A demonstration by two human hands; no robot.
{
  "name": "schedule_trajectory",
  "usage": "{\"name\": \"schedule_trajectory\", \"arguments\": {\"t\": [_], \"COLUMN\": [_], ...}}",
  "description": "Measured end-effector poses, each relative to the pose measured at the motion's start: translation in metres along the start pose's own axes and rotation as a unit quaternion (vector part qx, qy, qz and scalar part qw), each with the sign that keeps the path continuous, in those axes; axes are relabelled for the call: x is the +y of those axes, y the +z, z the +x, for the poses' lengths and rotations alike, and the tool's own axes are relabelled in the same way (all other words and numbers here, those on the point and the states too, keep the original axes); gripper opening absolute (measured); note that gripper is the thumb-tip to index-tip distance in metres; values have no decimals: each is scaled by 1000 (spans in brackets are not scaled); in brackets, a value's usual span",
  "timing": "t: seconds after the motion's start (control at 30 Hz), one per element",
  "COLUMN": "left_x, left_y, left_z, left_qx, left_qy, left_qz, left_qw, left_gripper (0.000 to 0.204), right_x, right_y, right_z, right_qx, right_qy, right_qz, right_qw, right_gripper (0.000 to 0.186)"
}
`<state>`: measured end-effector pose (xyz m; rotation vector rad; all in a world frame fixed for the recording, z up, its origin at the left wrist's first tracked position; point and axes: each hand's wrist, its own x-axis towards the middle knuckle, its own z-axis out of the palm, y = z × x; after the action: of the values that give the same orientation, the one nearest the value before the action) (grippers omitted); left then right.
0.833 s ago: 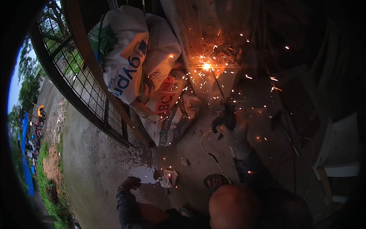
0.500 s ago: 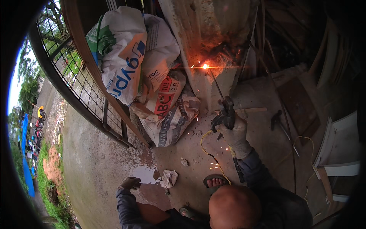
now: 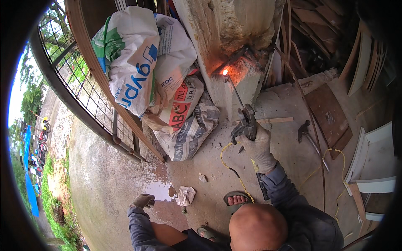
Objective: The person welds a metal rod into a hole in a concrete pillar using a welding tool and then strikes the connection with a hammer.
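My right hand (image 3: 257,145), in a pale glove, grips a black welding electrode holder (image 3: 247,121). A thin electrode (image 3: 235,93) extends from its jaws toward a concrete post (image 3: 240,25). The electrode's end lies close below a small glowing spot (image 3: 225,72), on or beside a dark metal piece (image 3: 245,53) set across the post's broken face. Orange light covers the rough concrete around it. My left hand (image 3: 143,201), also gloved, hangs over the wet floor at lower left, its fingers loosely bent, with nothing visible in them.
Stuffed sacks (image 3: 176,104) lean left of the post, beside a mesh gate (image 3: 83,88). A yellow cable (image 3: 228,169) trails from the holder past my sandalled foot (image 3: 236,200). On the right are a hammer (image 3: 307,136), a brown board (image 3: 328,117) and white panels (image 3: 372,154).
The bright arc has shrunk to a small glow, and the flying sparks are gone. The surroundings look brighter. My right hand and the holder have shifted only slightly; my left hand stays nearly still.
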<state>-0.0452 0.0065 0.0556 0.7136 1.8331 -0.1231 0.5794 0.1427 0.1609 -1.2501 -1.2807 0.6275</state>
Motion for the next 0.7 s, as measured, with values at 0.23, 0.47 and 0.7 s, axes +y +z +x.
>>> {"name": "schedule_trajectory", "arguments": {"t": [0.23, 0.47, 0.7], "left_x": [-3, -5, -8], "left_y": [0, 0, -2], "left_z": [0, 4, 2], "left_qx": [13, 10, -3], "left_qy": [8, -6, -8], "left_qz": [1, 13, -8], "left_qw": [1000, 1000, 1000], "left_gripper": [38, 39, 42], "right_x": [-4, 1, -20], "right_y": [0, 5, -11], "right_z": [1, 1, -6], "right_qx": [12, 4, -150], "right_qy": [-28, -7, 239], "right_qz": [-21, -24, 509], "right_qw": [999, 1000, 813], "right_gripper": [23, 22, 29]}}
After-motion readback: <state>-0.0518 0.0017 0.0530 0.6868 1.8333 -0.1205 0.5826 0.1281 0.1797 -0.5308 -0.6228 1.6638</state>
